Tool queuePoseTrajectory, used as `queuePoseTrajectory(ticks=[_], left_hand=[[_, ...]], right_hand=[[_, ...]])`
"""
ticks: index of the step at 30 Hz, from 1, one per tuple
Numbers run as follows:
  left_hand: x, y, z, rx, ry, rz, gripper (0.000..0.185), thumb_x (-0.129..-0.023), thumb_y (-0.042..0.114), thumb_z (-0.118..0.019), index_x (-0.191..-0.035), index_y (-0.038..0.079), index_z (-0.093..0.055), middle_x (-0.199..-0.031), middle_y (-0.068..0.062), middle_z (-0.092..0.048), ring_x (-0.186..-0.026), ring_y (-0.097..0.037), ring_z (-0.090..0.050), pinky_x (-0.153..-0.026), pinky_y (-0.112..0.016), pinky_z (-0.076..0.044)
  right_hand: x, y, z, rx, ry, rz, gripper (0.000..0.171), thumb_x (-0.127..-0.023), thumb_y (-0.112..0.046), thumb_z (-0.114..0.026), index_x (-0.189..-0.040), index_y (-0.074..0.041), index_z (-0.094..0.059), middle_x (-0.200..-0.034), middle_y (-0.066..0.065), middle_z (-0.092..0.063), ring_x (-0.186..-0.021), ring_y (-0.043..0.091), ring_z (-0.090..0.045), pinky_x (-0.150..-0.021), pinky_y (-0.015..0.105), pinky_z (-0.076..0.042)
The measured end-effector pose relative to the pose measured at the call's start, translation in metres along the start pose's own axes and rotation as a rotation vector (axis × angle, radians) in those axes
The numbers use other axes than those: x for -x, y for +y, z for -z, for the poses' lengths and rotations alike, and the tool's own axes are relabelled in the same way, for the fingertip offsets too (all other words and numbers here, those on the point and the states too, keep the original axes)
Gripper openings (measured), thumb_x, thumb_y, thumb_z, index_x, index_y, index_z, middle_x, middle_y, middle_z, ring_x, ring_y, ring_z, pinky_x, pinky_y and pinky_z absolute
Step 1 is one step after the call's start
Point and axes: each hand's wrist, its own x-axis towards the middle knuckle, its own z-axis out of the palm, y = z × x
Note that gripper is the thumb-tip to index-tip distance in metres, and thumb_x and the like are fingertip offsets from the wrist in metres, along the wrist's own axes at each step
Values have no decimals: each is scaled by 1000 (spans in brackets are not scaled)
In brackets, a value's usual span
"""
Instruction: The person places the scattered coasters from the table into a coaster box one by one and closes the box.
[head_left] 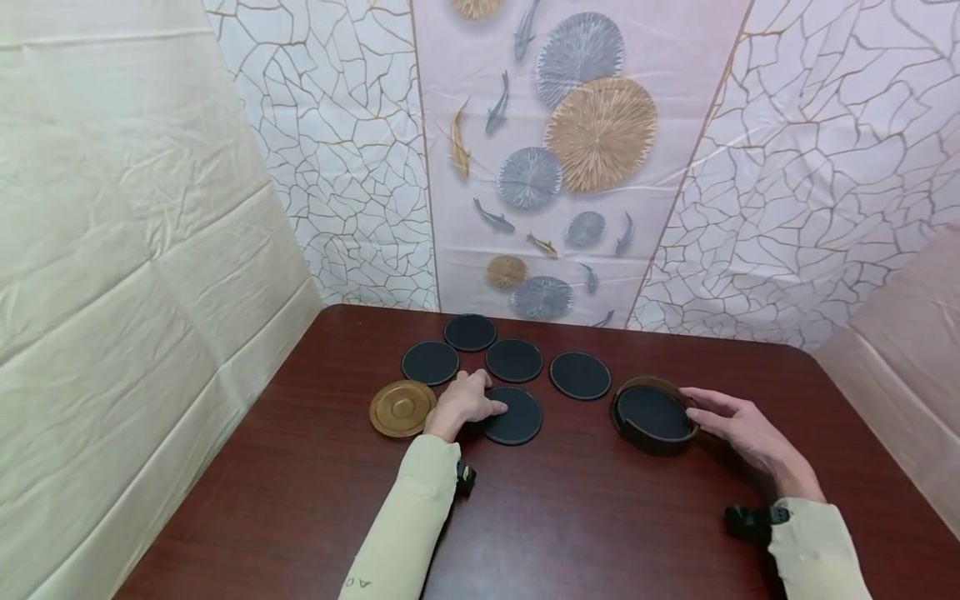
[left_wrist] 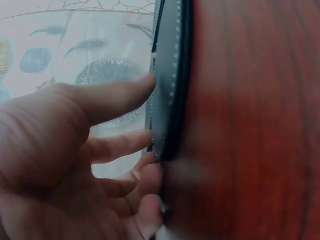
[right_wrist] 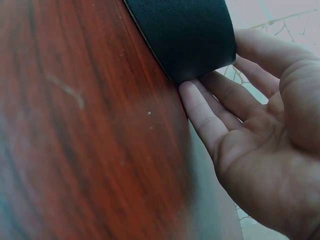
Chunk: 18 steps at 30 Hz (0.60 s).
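Surface: I see a dark red-brown wooden surface (head_left: 570, 517) with rounded far corners.
Room: a cracked-tile patterned sheet hangs behind it, with a panel of fish and round leaves at 12 o'clock; plain cream sheets close off 9 and 3 o'clock.
Coasters: five flat black discs with stitched rims lie in a loose cluster at 12 o'clock; the nearest coaster (head_left: 513, 415) sits under my left fingertips, the other four (head_left: 514, 360) lie apart beyond it.
Lid: a round golden-brown lid (head_left: 402, 407) lies at 9 o'clock of my left hand, just beside it.
Holder: a round dark holder (head_left: 654, 414) with a black disc inside stands at 3 o'clock of the cluster.
Left grip: my left hand (head_left: 462, 402) curls its fingers onto the near coaster's edge, pinching it.
Right grip: my right hand (head_left: 750, 431) is spread, straight fingers (right_wrist: 202, 112) touching the holder's wall.
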Motion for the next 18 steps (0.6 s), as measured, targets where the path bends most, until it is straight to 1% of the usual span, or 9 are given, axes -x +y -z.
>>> queuePoseTrajectory(ticks=[4, 8, 11, 15, 18], left_hand=[[2, 1, 1, -17, -45, 19, 58, -84, 44, -75, -129, 13, -54, -131, -17, -45, -113, -32, -51, -94, -46, -46], [3, 4, 1, -57, -54, 49, 61, -83, 47, -76, -126, 11, -53, -134, -19, -45, -114, -34, -52, -94, -47, -46], [2, 5, 1, -85, -56, 65, 70, -82, 50, -76, -131, 6, -50, -139, -21, -44, -119, -37, -52, -98, -48, -46], [0, 4, 2, -83, -61, 55, 79, -81, 50, -76, -136, 2, -47, -140, -23, -44, -123, -37, -51, -101, -49, -44], [-1, 2, 3, -52, -69, 41, 73, -82, 49, -77, -130, 1, -49, -134, -22, -47, -119, -35, -51, -100, -46, -45]], right_hand=[[0, -2, -1, 19, 3, -4, 64, -95, -35, -65, -147, -7, -42, -125, -17, -54, -104, -13, -56, -83, 19, -53], [2, -3, -1, 29, 3, -4, 64, -95, -35, -65, -147, -7, -42, -128, -12, -55, -103, -13, -56, -83, 18, -53], [3, -4, -1, 34, 5, -6, 64, -95, -36, -65, -147, -7, -43, -130, -9, -55, -103, -14, -56, -83, 18, -52], [3, -5, -1, 49, 6, -3, 64, -95, -36, -64, -147, -7, -42, -134, -4, -54, -103, -13, -55, -83, 18, -52], [3, -5, -1, 53, 7, -5, 64, -95, -37, -64, -147, -7, -42, -134, -3, -54, -103, -13, -55, -83, 17, -52]])
